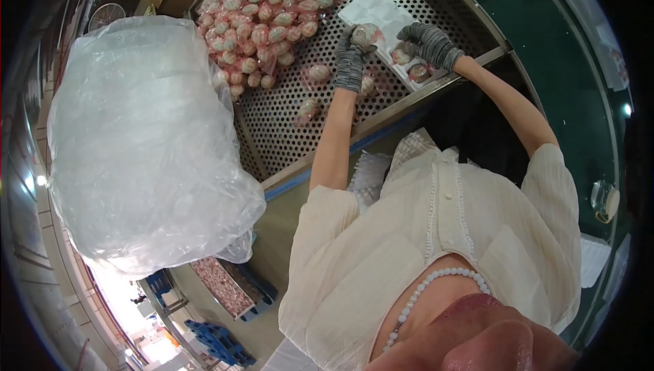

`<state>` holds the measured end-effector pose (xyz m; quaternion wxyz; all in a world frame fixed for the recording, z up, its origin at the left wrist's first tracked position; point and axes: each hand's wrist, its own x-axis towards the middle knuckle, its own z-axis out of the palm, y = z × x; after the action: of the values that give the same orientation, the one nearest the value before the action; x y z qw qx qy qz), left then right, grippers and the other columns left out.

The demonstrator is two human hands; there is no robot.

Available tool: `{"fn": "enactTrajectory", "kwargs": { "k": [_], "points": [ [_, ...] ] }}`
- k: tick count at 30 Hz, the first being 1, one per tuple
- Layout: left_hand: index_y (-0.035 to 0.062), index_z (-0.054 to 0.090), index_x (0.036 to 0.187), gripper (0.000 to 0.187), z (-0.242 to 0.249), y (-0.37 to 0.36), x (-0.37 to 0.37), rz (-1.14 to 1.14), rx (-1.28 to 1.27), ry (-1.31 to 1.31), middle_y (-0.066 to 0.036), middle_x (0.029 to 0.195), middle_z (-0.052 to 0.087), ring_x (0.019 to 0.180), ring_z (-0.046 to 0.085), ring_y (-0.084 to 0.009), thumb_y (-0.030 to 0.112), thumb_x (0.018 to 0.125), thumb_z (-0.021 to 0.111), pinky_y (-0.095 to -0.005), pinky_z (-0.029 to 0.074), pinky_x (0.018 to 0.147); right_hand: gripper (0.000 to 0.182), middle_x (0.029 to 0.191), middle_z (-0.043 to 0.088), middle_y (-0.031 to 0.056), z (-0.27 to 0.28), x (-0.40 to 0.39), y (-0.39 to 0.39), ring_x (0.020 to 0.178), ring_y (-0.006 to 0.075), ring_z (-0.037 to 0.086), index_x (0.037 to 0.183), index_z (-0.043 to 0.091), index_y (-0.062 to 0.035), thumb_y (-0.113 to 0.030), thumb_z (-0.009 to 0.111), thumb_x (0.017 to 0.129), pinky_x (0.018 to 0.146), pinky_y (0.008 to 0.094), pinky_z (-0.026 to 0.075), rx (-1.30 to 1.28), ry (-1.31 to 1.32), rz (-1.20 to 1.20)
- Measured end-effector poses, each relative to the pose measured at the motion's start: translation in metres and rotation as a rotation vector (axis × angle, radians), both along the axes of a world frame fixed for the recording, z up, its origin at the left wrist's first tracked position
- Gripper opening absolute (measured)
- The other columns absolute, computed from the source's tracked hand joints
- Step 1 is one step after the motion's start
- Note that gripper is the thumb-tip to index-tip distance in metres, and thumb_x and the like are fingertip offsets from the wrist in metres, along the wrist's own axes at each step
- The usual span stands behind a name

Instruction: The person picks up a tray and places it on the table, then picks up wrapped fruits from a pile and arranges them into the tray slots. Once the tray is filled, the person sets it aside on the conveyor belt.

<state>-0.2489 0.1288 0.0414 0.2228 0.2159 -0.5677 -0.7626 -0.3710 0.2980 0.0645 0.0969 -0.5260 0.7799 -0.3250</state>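
My left hand (pixel 350 63), in a grey knitted glove, is closed around an egg-shaped item in clear printed film (pixel 368 34), at the near-left edge of a white moulded tray (pixel 379 7). My right hand (pixel 430 44), gloved alike, lies over the tray's right side with its fingers stretched leftward and slightly bent. Beneath it, a wrapped egg-shaped item (pixel 400 57) sits in a compartment; the hand partly covers this area. Another wrapped item (pixel 419 72) rests in the tray's near end. Loose wrapped items (pixel 318 73) lie left of my left wrist.
A large heap of wrapped egg-shaped items (pixel 266 13) covers the far left of the perforated metal table (pixel 272 115). A bulky clear plastic bag (pixel 143 146) stands at left. A green surface (pixel 545 51) runs along the right, with a clear jar (pixel 603 201) on it.
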Motion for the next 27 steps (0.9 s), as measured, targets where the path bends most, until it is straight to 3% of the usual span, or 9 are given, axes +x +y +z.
{"fn": "enactTrajectory", "kwargs": {
  "k": [3, 10, 12, 15, 20, 22, 24, 26, 27],
  "points": [
    [0.0055, 0.048, 0.103, 0.03, 0.011, 0.007, -0.01, -0.145, 0.298, 0.004, -0.009, 0.081, 0.056, 0.062, 0.054, -0.0173, 0.026, 0.08, 0.049, -0.0278, 0.045, 0.05, 0.045, 0.091, 0.054, 0.0053, 0.007, -0.001, -0.008, 0.075, 0.0144, 0.053, 0.107, 0.048, -0.0061, -0.029, 0.063, 0.071, 0.069, 0.029, 0.045, -0.101, -0.352, -0.09],
    [0.0063, 0.042, 0.107, 0.031, 0.015, 0.031, -0.034, -0.035, 0.498, 0.245, -0.008, 0.091, 0.053, 0.069, 0.054, -0.0139, 0.018, 0.08, 0.052, -0.0269, 0.048, 0.056, 0.052, 0.106, 0.049, 0.0078, 0.021, -0.004, -0.02, 0.086, 0.0161, 0.052, 0.113, 0.044, -0.0078, -0.031, 0.063, 0.07, 0.075, 0.0302, 0.044, -0.199, -0.176, -0.169],
    [0.0056, 0.043, 0.107, 0.033, 0.004, 0.039, -0.041, 0.048, 0.202, 0.203, -0.007, 0.096, 0.051, 0.078, 0.053, -0.0165, 0.018, 0.078, 0.054, -0.0294, 0.048, 0.067, 0.053, 0.106, 0.049, 0.0081, 0.016, -0.008, -0.021, 0.091, 0.0171, 0.051, 0.115, 0.042, -0.0076, -0.028, 0.063, 0.071, 0.08, 0.0329, 0.042, -0.171, -0.124, -0.169],
    [0.0034, 0.031, 0.118, 0.054, 0.003, 0.048, -0.047, 0.107, -0.658, 0.125, -0.012, 0.11, 0.04, 0.096, 0.046, -0.0186, -0.004, 0.07, 0.055, -0.0255, 0.042, 0.08, 0.054, 0.108, 0.048, 0.0114, -0.004, -0.013, -0.026, 0.096, 0.0189, 0.048, 0.115, 0.038, 0.0004, -0.024, 0.061, 0.073, 0.087, 0.0311, 0.039, -0.364, -0.61, -0.038],
    [0.0007, 0.031, 0.118, 0.057, 0.017, 0.045, -0.044, 0.06, -0.577, 0.167, -0.013, 0.109, 0.041, 0.093, 0.047, -0.0183, -0.005, 0.066, 0.054, -0.027, 0.041, 0.081, 0.046, 0.1, 0.052, 0.0096, 0.0, -0.028, -0.022, 0.087, 0.0142, 0.052, 0.112, 0.042, 0.0005, -0.024, 0.058, 0.076, 0.075, 0.0262, 0.046, -0.301, -0.955, -0.1],
    [0.0003, 0.033, 0.116, 0.053, 0.015, 0.035, -0.047, 0.084, -0.933, 0.114, -0.013, 0.106, 0.044, 0.089, 0.049, -0.0182, -0.004, 0.068, 0.054, -0.0264, 0.043, 0.077, 0.043, 0.096, 0.053, 0.0084, 0.004, -0.03, -0.019, 0.083, 0.0122, 0.053, 0.109, 0.045, 0.0009, -0.026, 0.057, 0.077, 0.068, 0.0246, 0.047, -0.209, -1.117, -0.14],
    [-0.0001, 0.035, 0.114, 0.048, 0.008, 0.029, -0.056, 0.011, -0.877, 0.026, -0.011, 0.098, 0.049, 0.083, 0.051, -0.0167, -0.002, 0.069, 0.054, -0.0248, 0.045, 0.07, 0.044, 0.094, 0.054, 0.0083, -0.004, -0.031, -0.019, 0.081, 0.0134, 0.053, 0.108, 0.046, 0.0003, -0.029, 0.057, 0.077, 0.069, 0.0271, 0.046, -0.203, -1.081, -0.151],
    [-0.0007, 0.038, 0.111, 0.045, 0.002, 0.024, -0.064, -0.024, -0.565, 0.007, -0.009, 0.092, 0.051, 0.078, 0.052, -0.0142, -0.002, 0.07, 0.056, -0.0229, 0.047, 0.064, 0.047, 0.096, 0.054, 0.0092, -0.009, -0.033, -0.019, 0.081, 0.0167, 0.053, 0.11, 0.045, -0.0022, -0.03, 0.058, 0.075, 0.073, 0.0295, 0.045, -0.264, -0.577, -0.207],
    [-0.0012, 0.041, 0.109, 0.037, 0.006, 0.022, -0.066, -0.012, -0.26, -0.11, -0.009, 0.091, 0.052, 0.076, 0.052, -0.0134, 0.005, 0.075, 0.055, -0.0227, 0.047, 0.063, 0.047, 0.096, 0.054, 0.0092, 0.005, -0.03, -0.018, 0.081, 0.0167, 0.053, 0.11, 0.045, -0.0022, -0.03, 0.058, 0.075, 0.073, 0.0295, 0.045, -0.263, -0.577, -0.206]
  ]
}}
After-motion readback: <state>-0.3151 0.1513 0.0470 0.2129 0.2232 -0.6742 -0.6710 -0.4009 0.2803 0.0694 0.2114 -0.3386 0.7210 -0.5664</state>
